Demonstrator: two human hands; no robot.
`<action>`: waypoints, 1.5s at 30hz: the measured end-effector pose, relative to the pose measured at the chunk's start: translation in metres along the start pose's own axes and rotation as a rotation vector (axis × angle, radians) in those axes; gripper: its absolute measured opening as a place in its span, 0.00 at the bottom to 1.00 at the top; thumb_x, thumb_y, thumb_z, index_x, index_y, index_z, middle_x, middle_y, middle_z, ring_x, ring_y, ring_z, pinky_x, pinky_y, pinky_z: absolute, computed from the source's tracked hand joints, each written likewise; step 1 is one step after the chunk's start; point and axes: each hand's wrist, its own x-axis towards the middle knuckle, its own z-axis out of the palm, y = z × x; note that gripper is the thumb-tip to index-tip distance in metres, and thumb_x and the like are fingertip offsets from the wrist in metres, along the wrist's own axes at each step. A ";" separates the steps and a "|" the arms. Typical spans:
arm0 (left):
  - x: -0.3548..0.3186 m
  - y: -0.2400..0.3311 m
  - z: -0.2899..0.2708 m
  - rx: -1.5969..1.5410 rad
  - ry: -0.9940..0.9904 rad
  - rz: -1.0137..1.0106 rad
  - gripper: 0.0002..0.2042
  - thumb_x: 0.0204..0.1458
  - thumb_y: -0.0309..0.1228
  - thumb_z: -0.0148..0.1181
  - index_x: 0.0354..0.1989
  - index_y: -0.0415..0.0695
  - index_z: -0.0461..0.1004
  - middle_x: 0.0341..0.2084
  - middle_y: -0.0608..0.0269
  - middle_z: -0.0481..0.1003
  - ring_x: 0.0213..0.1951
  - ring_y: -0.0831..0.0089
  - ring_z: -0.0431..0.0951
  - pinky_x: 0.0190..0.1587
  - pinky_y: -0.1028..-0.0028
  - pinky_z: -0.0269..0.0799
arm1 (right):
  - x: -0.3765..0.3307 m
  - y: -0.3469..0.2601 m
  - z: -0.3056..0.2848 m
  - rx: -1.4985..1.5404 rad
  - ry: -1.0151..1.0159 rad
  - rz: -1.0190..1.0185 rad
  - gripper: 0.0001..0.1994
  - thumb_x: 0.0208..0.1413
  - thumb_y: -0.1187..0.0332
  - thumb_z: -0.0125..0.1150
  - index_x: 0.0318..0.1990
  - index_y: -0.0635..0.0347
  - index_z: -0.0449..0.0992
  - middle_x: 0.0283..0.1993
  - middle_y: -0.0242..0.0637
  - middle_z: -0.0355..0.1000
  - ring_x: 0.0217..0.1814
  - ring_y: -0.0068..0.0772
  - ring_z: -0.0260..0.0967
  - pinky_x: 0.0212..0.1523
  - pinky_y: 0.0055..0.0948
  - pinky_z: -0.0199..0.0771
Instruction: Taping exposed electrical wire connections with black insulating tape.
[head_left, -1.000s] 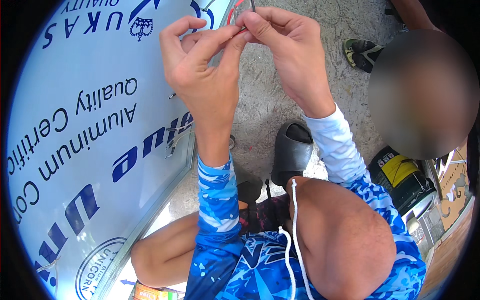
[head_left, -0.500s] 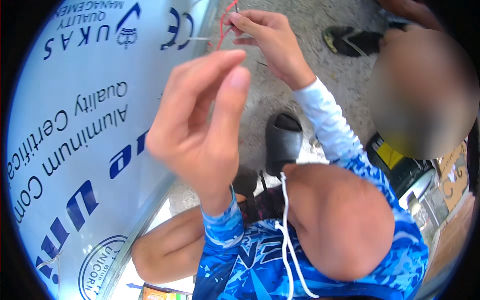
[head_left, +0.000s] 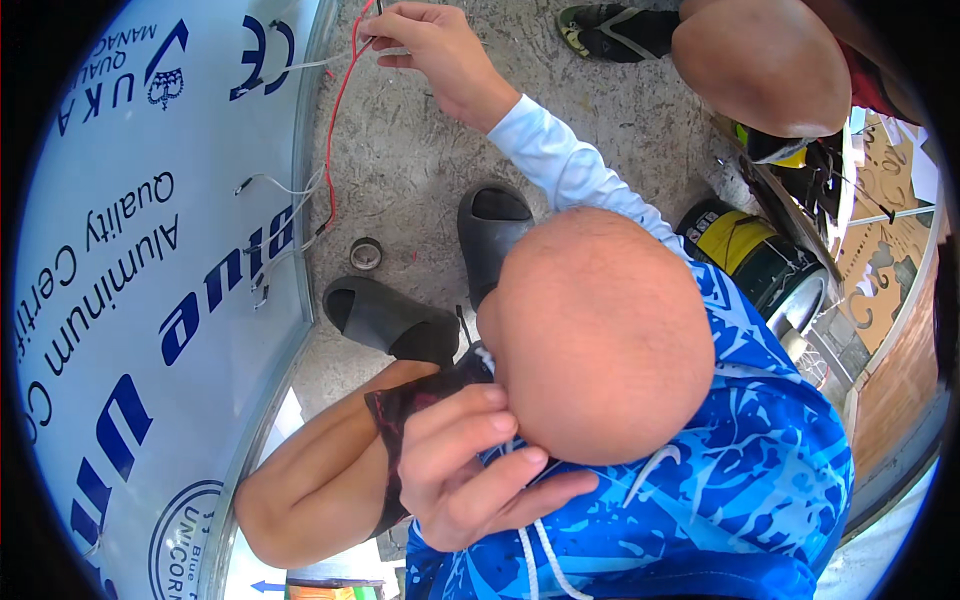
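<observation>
At the top, my right hand [head_left: 430, 50] pinches a thin red wire [head_left: 336, 130], its fingertips closed beside a short dark strand. The wire hangs down along the edge of a pale blue, film-covered panel [head_left: 200, 330] on the left. Thin white wires [head_left: 290, 185] with dark ends join it and lie against the panel. Low in the middle, my left hand [head_left: 480, 470] is beside my bare knee [head_left: 610, 340], its loosely bent fingers apart and nothing seen in them. A small roll of tape [head_left: 366, 253] rests on the concrete floor near my dark slides [head_left: 390, 318].
Another person's bent knee [head_left: 760, 65] and sandalled foot [head_left: 615, 32] are at the upper right. Below them stands a dark bucket [head_left: 770, 260] with a yellow band. Cut cardboard [head_left: 885, 270] lies beyond it. A colourful packet [head_left: 335, 590] shows at the bottom edge.
My left hand has come down from near the wires to beside my knee. In the picture, the right hand sits further left, still pinching the wire. The tape roll and white wires have come into sight.
</observation>
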 end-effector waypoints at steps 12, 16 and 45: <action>-0.003 0.020 -0.001 0.137 0.072 -0.163 0.13 0.31 0.24 0.76 0.26 0.38 0.77 0.25 0.58 0.75 0.33 0.61 0.76 0.34 0.67 0.79 | 0.019 -0.002 0.012 0.045 0.103 -0.070 0.10 0.58 0.64 0.57 0.40 0.60 0.80 0.36 0.29 0.75 0.39 0.20 0.70 0.43 0.25 0.69; -0.007 0.021 -0.001 0.161 0.090 -0.141 0.14 0.32 0.25 0.76 0.27 0.38 0.78 0.24 0.58 0.75 0.30 0.64 0.75 0.32 0.65 0.78 | 0.020 0.002 0.008 0.014 0.043 -0.092 0.11 0.58 0.65 0.56 0.41 0.60 0.80 0.37 0.29 0.75 0.39 0.19 0.69 0.44 0.24 0.69; -0.023 0.041 -0.020 0.384 0.081 -0.255 0.12 0.45 0.31 0.67 0.26 0.35 0.72 0.27 0.53 0.72 0.30 0.62 0.73 0.34 0.68 0.70 | 0.017 -0.013 0.027 -0.001 0.142 -0.265 0.11 0.54 0.76 0.57 0.44 0.70 0.70 0.41 0.40 0.74 0.39 0.27 0.73 0.41 0.26 0.75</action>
